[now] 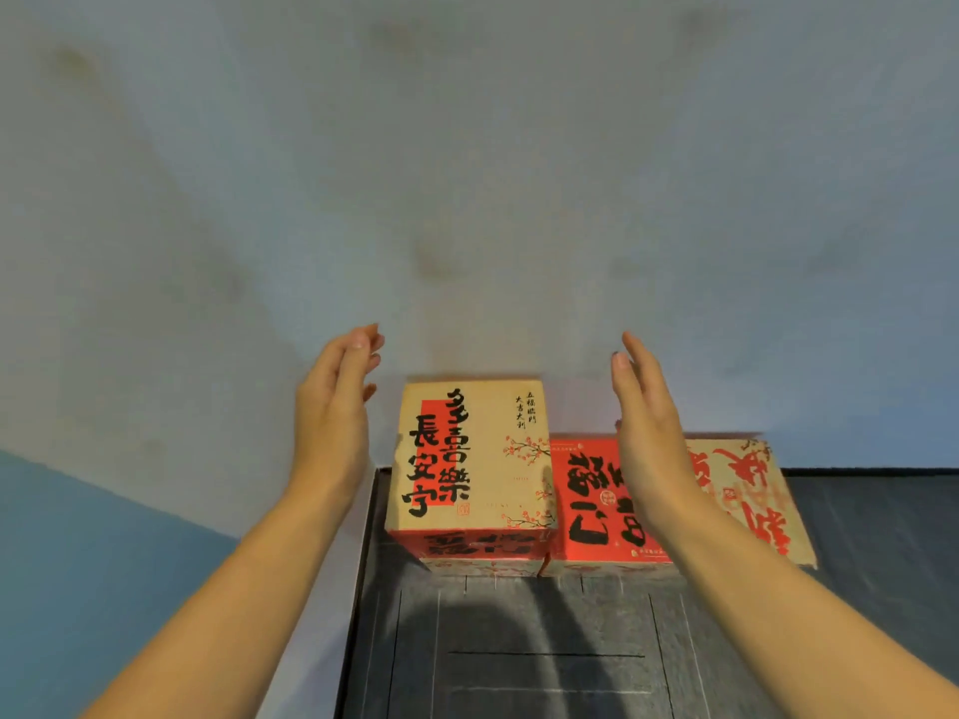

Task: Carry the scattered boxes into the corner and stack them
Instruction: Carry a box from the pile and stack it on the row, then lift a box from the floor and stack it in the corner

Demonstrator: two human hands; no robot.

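The beige cardboard box with black writing and a red stripe [467,459] stands on top of a stack against the pale wall [467,173]. Of the boxes under it, only thin front edges show. The left hand [332,412] and the right hand [648,422] hover at either side of it, fingers straight and holding nothing. The right wrist hides part of the flat red box [581,500] just beside the stack.

"多喜樂" atop beige box [469,454]
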